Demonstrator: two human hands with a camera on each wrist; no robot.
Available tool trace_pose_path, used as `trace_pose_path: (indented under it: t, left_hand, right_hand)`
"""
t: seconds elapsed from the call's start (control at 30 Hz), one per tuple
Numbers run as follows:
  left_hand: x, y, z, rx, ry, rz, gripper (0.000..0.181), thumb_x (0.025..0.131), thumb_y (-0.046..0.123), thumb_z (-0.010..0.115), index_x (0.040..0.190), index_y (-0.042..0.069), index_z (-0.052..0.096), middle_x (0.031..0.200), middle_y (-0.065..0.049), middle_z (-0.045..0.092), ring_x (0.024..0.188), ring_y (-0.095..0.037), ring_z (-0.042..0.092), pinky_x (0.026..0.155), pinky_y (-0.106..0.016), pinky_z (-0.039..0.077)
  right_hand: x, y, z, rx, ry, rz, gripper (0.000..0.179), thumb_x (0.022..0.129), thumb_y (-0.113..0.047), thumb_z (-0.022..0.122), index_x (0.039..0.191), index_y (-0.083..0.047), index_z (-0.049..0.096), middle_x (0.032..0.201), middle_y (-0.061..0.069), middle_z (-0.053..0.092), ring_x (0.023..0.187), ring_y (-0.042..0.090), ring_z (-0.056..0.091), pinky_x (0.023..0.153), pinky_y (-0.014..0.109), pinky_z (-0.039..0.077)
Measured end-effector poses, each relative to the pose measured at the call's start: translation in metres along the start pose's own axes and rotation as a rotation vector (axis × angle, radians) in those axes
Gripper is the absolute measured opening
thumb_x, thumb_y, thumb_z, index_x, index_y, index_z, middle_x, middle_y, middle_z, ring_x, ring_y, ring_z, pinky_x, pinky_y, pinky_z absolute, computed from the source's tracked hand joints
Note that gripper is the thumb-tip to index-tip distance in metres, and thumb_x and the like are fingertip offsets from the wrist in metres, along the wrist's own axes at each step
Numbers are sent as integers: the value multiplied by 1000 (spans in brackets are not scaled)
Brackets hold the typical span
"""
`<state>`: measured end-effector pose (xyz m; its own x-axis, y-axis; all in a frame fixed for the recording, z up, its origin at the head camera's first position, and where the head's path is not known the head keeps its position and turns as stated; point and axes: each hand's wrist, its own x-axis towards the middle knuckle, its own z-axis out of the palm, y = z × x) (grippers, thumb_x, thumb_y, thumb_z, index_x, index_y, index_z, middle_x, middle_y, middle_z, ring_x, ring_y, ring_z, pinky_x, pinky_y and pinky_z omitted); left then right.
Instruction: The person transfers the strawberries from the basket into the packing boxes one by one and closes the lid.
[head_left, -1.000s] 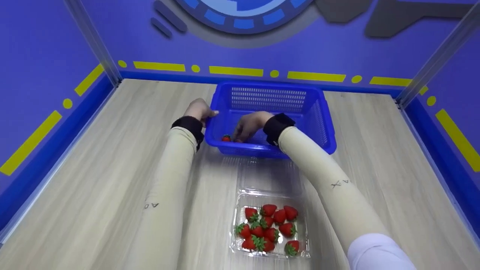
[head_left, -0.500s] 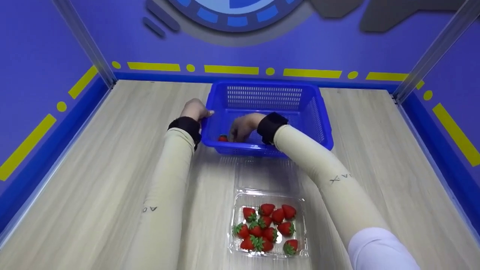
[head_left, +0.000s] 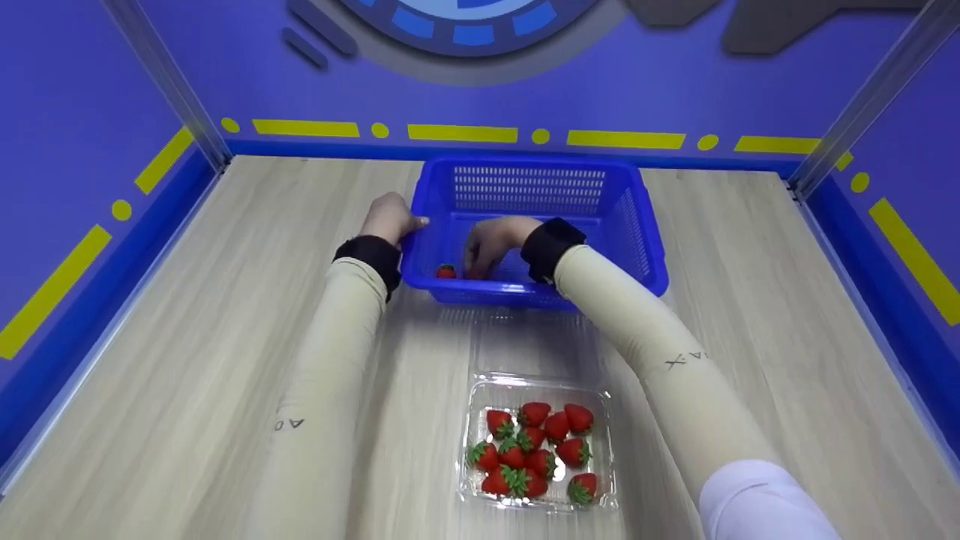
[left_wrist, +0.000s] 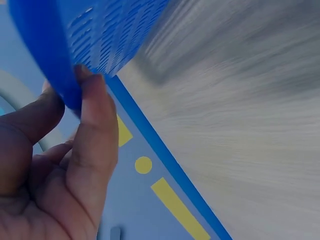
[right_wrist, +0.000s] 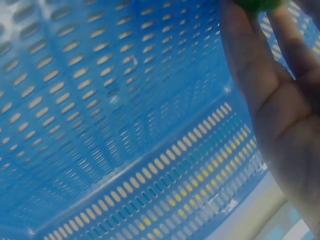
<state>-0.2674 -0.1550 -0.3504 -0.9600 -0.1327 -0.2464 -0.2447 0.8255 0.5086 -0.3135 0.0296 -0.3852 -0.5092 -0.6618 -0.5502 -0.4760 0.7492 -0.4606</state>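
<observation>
A blue plastic basket (head_left: 529, 210) with slotted walls stands near the back of the table. Its left rim is pinched between the thumb and fingers of my left hand (head_left: 390, 217), seen close up in the left wrist view. My right hand (head_left: 493, 241) reaches down inside the basket near its front left, fingers pointing down. Between those fingertips is a strawberry, whose green leaves (right_wrist: 260, 4) show at the top edge of the right wrist view; the rest of it is mostly hidden. Just left of this hand, another strawberry (head_left: 446, 271) lies on the basket floor.
In front of the basket lies a clear plastic clamshell box (head_left: 472, 450), its lid (head_left: 536, 349) folded back toward the basket. Several red strawberries (head_left: 540, 463) lie in its near half. Blue panels (head_left: 337, 82) enclose the wooden table (head_left: 225, 315) at the back and sides.
My right hand has risen slightly inside the basket, with red now showing at its fingertips. My left hand keeps its grip on the rim. The head view has shifted a little.
</observation>
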Motion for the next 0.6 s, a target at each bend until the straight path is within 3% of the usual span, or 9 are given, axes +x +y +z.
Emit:
trace_pose_path:
  t: [0.13,0.27,0.4,0.5,0.6]
  left_hand:
    - [-2,-4,1,-27,15,27,40,100,25,67,118,-11,68,103,-23,75,68,-17,63,73,-30,62]
    - [-2,-7,1,-42,23,54,37,100,25,67,107,-11,71,68,-8,62,49,-10,53,49,-20,48]
    - [-3,-10,2,-41,53,72,36,99,26,69,100,-10,71,57,0,51,50,-11,55,44,-16,43]
    - [-4,-12,3,-40,81,83,36,98,27,70,97,-9,72,60,-2,56,52,-12,57,46,-19,44]
    - [-7,-15,3,-13,120,111,38,98,30,70,98,-7,74,73,-11,69,59,-15,61,57,-27,50]
  right_hand:
    - [-10,7,-5,-27,73,32,25,89,-18,75,109,-3,73,90,-8,66,83,4,57,78,18,51]
    - [-26,18,-12,-22,134,51,22,87,-16,73,105,-4,70,88,-6,63,81,7,56,76,20,49]
    - [-43,29,-14,9,208,39,24,84,-8,68,107,-1,70,92,-1,66,81,8,56,76,20,51]
    - [-58,37,-14,50,284,37,26,85,-6,68,109,1,70,99,5,71,85,9,59,82,23,54]
    - [-76,46,-14,96,376,44,26,85,-4,71,110,3,70,105,13,74,87,11,62,87,26,56]
